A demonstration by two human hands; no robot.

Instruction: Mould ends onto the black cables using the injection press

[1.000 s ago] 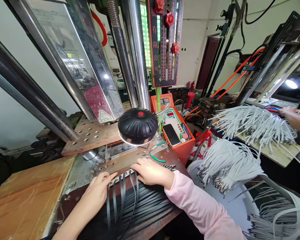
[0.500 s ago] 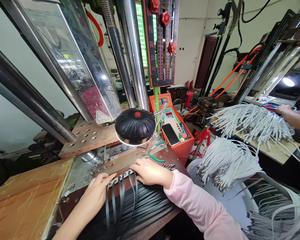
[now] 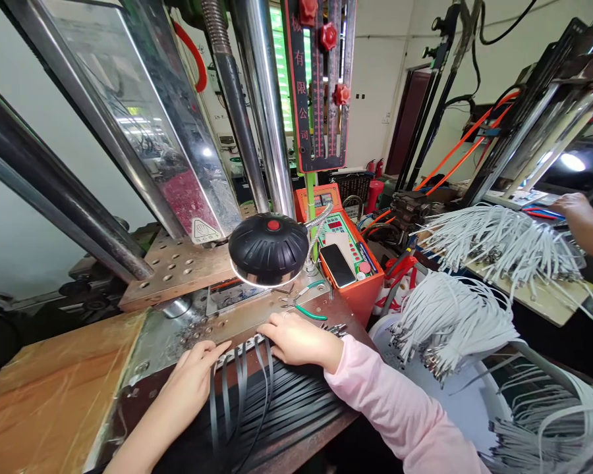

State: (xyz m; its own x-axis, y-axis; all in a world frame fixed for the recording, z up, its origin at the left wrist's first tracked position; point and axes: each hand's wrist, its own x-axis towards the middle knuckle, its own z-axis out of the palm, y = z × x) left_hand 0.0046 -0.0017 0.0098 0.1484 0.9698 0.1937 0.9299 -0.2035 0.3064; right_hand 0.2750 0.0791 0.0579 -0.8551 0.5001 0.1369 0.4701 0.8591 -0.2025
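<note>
Under hands [image 3: 299,339], pale strip [image 3: 250,344] partly hidden.

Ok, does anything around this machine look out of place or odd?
Possibly the pliers, lying loose and splayed open on the metal bed beyond your right hand. The phone resting on the orange control box also looks misplaced.

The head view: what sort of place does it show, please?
Probably a small factory workshop. Signs of it are a machine with thick metal columns, an orange control box with buttons and a display, and a large bundle of pale cords.
</note>
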